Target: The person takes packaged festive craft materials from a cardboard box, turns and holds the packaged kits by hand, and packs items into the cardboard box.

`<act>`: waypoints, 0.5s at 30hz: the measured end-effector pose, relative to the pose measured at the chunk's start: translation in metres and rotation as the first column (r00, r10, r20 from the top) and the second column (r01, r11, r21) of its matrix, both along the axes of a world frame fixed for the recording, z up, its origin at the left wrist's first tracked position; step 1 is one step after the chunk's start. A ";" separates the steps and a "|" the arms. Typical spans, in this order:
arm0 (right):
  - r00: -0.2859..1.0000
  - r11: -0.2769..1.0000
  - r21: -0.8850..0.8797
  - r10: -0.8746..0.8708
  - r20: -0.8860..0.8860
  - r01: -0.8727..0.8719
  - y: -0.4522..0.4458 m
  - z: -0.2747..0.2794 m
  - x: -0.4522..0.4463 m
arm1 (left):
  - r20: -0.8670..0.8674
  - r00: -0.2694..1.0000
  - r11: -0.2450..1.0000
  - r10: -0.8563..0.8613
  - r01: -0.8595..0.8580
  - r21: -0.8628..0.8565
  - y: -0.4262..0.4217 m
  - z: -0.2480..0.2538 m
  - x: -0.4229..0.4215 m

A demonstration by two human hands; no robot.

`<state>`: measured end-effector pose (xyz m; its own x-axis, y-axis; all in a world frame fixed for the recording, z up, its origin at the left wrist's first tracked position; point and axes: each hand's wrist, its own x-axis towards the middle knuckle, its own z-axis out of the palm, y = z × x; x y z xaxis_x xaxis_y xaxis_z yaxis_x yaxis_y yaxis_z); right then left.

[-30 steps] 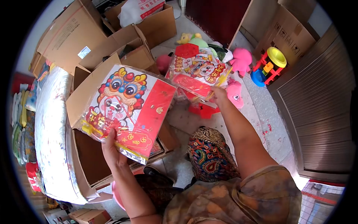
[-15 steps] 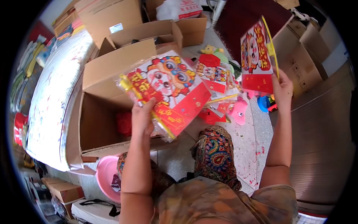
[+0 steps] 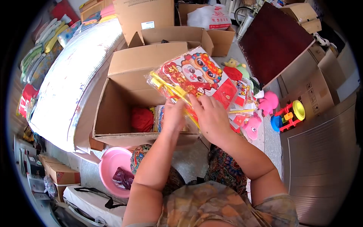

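In front of me, above the cardboard box, are plastic-wrapped craft packets printed with a cartoon lion-dance face in red and white. Yellow sticks run along their near edge inside the clear wrap. My left hand is closed on the near left edge by the sticks. My right hand lies over the near right part with its fingers bent onto the packets; its thumb is close to the left hand. How many packets are stacked there is hidden. More packets lie in a pile on the floor beyond my right hand.
The open cardboard box holds a red bundle and more packets. A pink basin with a dark wrapper stands near my left leg. Pink plush toys and a yellow-red-blue toy lie right. A white-covered bed borders the left.
My right hand has come in from the right with its packet and now meets the left hand's packets. The view has shifted, so the box appears farther right.
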<state>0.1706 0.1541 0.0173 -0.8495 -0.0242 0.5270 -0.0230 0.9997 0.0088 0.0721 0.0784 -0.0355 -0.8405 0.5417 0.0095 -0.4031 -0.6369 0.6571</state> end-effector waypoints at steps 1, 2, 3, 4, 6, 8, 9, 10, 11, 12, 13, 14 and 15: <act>1.000 1.000 -0.005 0.008 -0.002 -0.008 0.000 0.001 0.000 | -0.011 1.000 1.000 -0.001 0.001 0.001 -0.001 0.003 0.001; 1.000 1.000 -0.011 0.013 -0.004 -0.013 -0.001 0.001 -0.001 | -0.013 1.000 1.000 0.004 -0.004 0.000 -0.003 0.006 0.002; 1.000 1.000 -0.011 0.016 -0.007 -0.016 -0.003 0.002 0.000 | 0.016 1.000 1.000 -0.007 0.007 -0.010 -0.005 0.007 0.005; 1.000 1.000 -0.020 0.022 0.012 -0.021 -0.006 0.005 0.000 | 0.046 0.999 1.000 -0.017 0.018 -0.020 -0.006 0.008 0.005; 0.999 0.999 -0.030 0.031 0.031 -0.030 -0.010 0.008 0.002 | 0.031 0.999 1.000 -0.010 0.011 -0.024 -0.006 0.005 0.006; 0.998 0.995 -0.084 0.061 0.032 -0.058 -0.014 0.009 0.001 | 0.131 0.990 0.998 -0.061 0.056 0.040 -0.006 0.005 0.007; 0.997 0.994 -0.086 0.065 0.031 -0.062 -0.016 0.011 0.000 | 0.154 0.986 0.998 -0.066 0.064 0.016 -0.006 0.007 0.008; 0.997 0.993 -0.107 0.064 0.053 -0.058 -0.018 0.013 0.000 | 0.154 0.986 0.998 -0.062 0.061 0.013 -0.007 0.010 0.008; 0.995 0.990 -0.128 0.062 0.075 -0.052 -0.020 0.014 0.000 | 0.157 0.986 0.998 -0.061 0.057 0.035 -0.007 0.012 0.008; 0.995 0.990 -0.130 0.064 0.074 -0.054 -0.022 0.012 -0.001 | 0.160 0.985 0.997 -0.062 0.053 0.057 -0.007 0.013 0.008; 0.997 0.987 -0.157 0.052 0.065 -0.041 -0.022 0.009 -0.002 | 0.159 0.985 0.997 -0.061 0.053 0.053 -0.007 0.013 0.008; 0.998 0.982 -0.184 0.039 0.055 -0.028 -0.022 0.007 -0.002 | 0.164 0.985 0.997 -0.048 0.036 0.074 -0.005 0.011 0.008; 0.998 0.982 -0.187 0.039 0.053 -0.029 -0.021 0.007 -0.002 | 0.169 0.985 0.995 -0.036 0.020 0.097 -0.004 0.010 0.008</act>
<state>0.1681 0.1327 0.0243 -0.8784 0.0401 0.4763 -0.0522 0.9824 -0.1791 0.0797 0.0742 -0.0257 -0.8186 0.5686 -0.0808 -0.5228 -0.6796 0.5146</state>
